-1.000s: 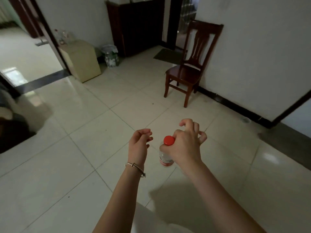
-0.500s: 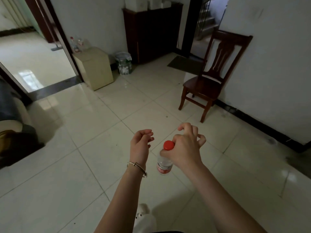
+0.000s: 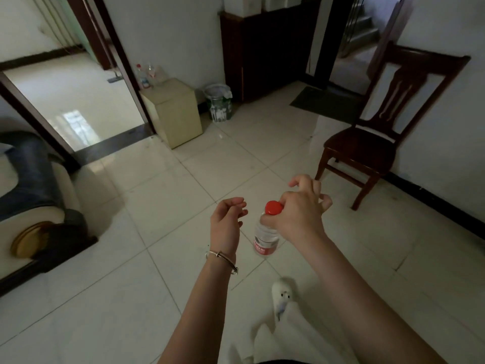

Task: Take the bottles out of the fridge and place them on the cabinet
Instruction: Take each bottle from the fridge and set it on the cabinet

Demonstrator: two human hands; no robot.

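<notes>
Right hand: I see it gripping the bottle.
Left hand: loosely curled, holding nothing.
Floor: glossy pale tiles.
Cabinet: beige, by doorway.

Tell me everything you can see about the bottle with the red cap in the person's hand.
The bottle is small and clear, plastic by the look, with a red cap on and a red label band low on its body. It hangs cap-up in the air above the tiled floor, gripped at the neck, just under the cap, by the right hand. The left hand is beside it, not touching.
</notes>
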